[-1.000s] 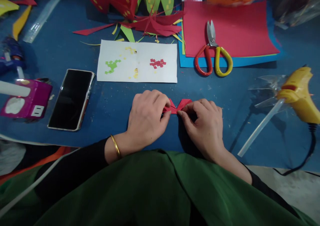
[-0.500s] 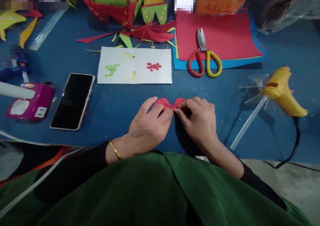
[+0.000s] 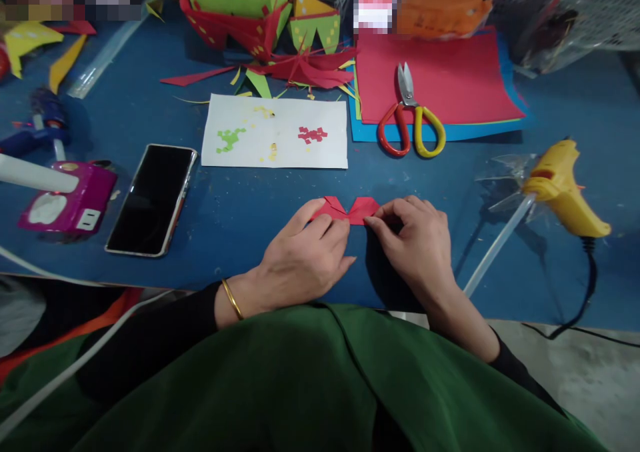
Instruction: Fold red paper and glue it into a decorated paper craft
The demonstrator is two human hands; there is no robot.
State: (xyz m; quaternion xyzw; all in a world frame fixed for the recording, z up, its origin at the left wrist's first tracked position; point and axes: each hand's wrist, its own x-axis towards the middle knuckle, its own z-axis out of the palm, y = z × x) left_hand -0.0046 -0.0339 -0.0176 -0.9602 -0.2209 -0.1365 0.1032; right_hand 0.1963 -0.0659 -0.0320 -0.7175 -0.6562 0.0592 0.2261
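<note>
A folded piece of red paper lies on the blue table at the front middle, notched like a V along its far edge. My left hand covers its left part, with bent fingertips pressing it down and the thumb held apart. At the right end, my right hand pinches the paper's edge between thumb and fingers. The part of the paper under my left fingers is hidden.
Beyond my hands lies a white card with small coloured paper bits. Scissors rest on red sheets. A phone and purple power block are left; a yellow glue gun is right. Cut paper shapes stand behind.
My right hand has slid rightward along the red paper to its right end, baring more of it. My left thumb has come away from the paper. The view has shifted slightly.
</note>
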